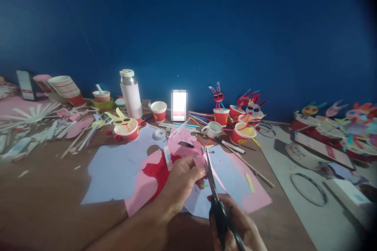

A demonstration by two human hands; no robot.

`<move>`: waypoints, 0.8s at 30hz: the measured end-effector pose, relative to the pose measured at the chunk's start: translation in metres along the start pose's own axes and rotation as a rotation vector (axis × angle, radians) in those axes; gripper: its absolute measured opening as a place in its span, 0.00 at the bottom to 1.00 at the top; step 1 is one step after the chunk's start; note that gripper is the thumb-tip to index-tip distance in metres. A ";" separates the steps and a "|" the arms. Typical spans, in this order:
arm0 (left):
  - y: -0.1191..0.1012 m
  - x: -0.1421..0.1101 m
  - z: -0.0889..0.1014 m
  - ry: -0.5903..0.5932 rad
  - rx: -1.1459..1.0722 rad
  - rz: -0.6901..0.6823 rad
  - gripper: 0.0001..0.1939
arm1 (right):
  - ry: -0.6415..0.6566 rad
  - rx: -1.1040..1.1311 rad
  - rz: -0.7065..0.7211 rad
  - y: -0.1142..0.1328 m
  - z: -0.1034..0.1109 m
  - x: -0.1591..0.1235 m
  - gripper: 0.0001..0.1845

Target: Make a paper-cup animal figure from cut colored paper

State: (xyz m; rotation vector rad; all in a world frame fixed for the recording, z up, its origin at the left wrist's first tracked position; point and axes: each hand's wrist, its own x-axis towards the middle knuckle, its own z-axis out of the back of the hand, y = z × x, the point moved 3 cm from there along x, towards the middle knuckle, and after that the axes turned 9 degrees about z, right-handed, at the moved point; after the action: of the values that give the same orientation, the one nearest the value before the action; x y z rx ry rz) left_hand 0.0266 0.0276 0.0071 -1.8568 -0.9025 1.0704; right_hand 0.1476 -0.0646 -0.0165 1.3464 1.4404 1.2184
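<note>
Head view — left hand [187,174] pinches pink paper [200,160]; right hand [240,219], curled around scissors [217,202], holds them just beside it.

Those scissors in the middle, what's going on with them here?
A person is working with paper at a cluttered table. The left hand pinches a small pink paper piece, while the right hand holds the black-handled scissors with their blades beside it; whether they are cutting is hard to tell. Blue sheets lie beneath, and a red figure stands in a cup behind.
</note>
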 end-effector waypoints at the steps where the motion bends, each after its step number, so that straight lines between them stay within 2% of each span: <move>1: 0.000 0.000 0.001 -0.002 0.003 0.001 0.05 | 0.020 -0.011 -0.006 0.001 0.000 0.001 0.32; 6: -0.004 0.002 0.003 0.015 0.053 0.006 0.05 | 0.062 -0.051 -0.018 0.003 0.002 0.008 0.32; 13: -0.011 0.009 0.006 0.044 0.087 0.067 0.05 | -0.004 -0.072 0.020 0.002 0.001 0.010 0.32; 19: -0.010 0.012 0.009 0.015 0.086 0.089 0.05 | -0.021 -0.032 -0.061 -0.004 -0.001 0.012 0.34; 24: -0.016 0.013 0.010 0.032 0.092 0.078 0.04 | 0.002 0.085 -0.147 0.003 -0.002 0.011 0.33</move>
State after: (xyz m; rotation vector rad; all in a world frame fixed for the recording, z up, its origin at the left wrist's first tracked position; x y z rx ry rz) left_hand 0.0199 0.0484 0.0140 -1.8404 -0.7551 1.1080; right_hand 0.1448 -0.0542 -0.0120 1.2716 1.5790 1.0749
